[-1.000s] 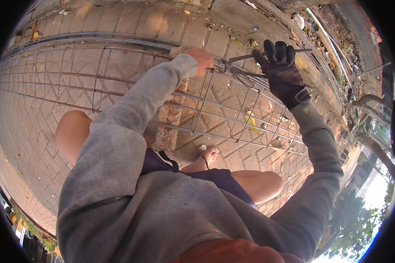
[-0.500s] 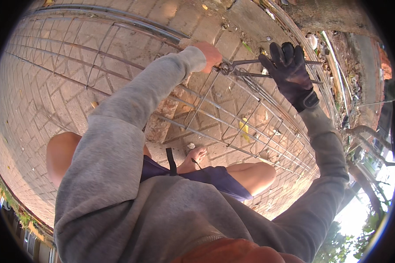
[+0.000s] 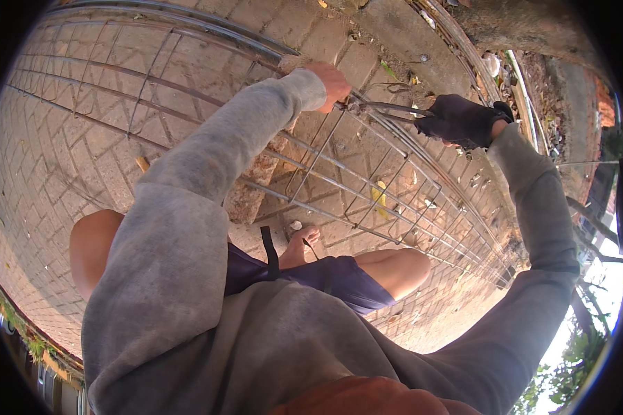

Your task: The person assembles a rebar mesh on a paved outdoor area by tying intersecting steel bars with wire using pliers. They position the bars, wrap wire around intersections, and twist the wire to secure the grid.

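A long cage of rusty steel rebar (image 3: 353,185), long rods with bent wire hoops, runs from far left to lower right. My bare left hand (image 3: 330,83) is closed at the cage's far upper rods; its fingertips are partly hidden. Just right of it, the head of a pair of pincers (image 3: 355,105) meets the rods at a hoop. In a dark work glove, my right hand (image 3: 458,122) is wrapped round the pincers' handles, which are now close together. Whether wire sits in the jaws is too small to tell.
Under the cage lies a rough block (image 3: 250,197) on the brick paving (image 3: 62,228). My bare foot (image 3: 303,243) is beside it, near the cage. More long rods (image 3: 208,31) lie along the far side. At the right stand a tree trunk (image 3: 533,28) and loose debris.
My right hand was open, fingers spread over the pincers' parted handles; it has closed round them and drawn them together. My left hand has stayed in place.
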